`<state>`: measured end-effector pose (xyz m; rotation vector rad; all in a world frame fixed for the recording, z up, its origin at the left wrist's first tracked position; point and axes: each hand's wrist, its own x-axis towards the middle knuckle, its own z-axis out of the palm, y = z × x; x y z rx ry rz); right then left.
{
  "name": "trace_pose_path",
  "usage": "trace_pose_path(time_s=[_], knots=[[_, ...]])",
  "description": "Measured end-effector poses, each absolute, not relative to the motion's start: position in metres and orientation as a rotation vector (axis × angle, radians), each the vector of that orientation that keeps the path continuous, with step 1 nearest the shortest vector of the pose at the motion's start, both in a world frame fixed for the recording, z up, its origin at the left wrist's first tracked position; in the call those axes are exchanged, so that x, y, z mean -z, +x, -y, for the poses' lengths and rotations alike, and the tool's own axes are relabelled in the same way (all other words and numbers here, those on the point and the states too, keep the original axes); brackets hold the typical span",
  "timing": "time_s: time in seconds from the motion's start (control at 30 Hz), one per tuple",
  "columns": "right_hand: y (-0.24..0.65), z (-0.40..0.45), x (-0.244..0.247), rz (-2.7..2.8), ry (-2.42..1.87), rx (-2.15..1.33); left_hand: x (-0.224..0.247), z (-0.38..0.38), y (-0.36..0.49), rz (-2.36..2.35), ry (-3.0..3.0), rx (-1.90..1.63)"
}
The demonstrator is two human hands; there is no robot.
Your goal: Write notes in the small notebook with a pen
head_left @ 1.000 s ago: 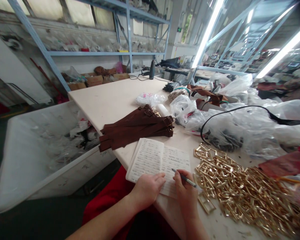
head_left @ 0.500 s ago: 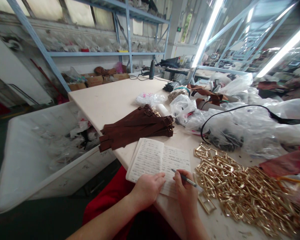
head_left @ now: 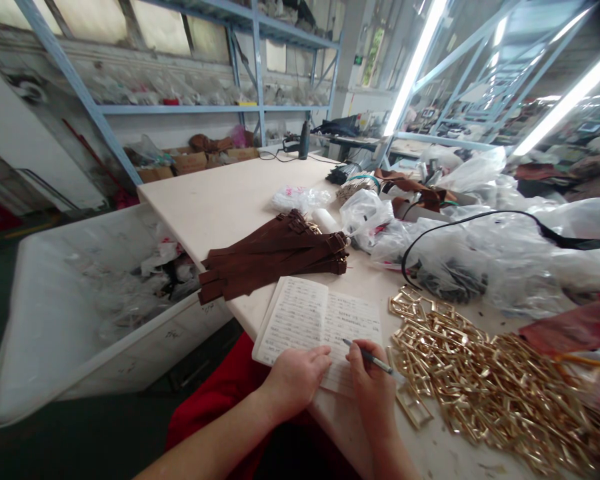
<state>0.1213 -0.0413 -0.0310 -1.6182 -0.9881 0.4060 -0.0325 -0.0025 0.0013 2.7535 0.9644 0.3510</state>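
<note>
An open notebook (head_left: 300,313) with handwriting on both pages lies at the table's near edge. My left hand (head_left: 295,380) rests on its lower part, fingers curled together; whether anything is under them is hidden. On the right page, my right hand (head_left: 373,380) pinches a dark pen (head_left: 375,361), its tip at the writing. Beyond the notebook lies a stack of dark brown straps (head_left: 275,257) with metal pieces at their right ends. A large heap of gold metal buckles (head_left: 490,380) spreads to the right of my right hand.
Clear plastic bags (head_left: 510,247) and a black cord cover the table's right side. A white bin (head_left: 115,300) holding plastic bags stands left of the table (head_left: 215,187). A dark bottle-like object (head_left: 304,141) stands near the far edge, before blue shelving (head_left: 180,109).
</note>
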Motion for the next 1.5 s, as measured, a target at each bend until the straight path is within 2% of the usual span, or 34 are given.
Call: trace_pose_path(time_s=[1.5], knots=[[0.1210,0.0414,0.0300,0.984,-1.616,-0.397,-0.0033,0.0031,-0.0316,-0.971,2.776,-0.352]])
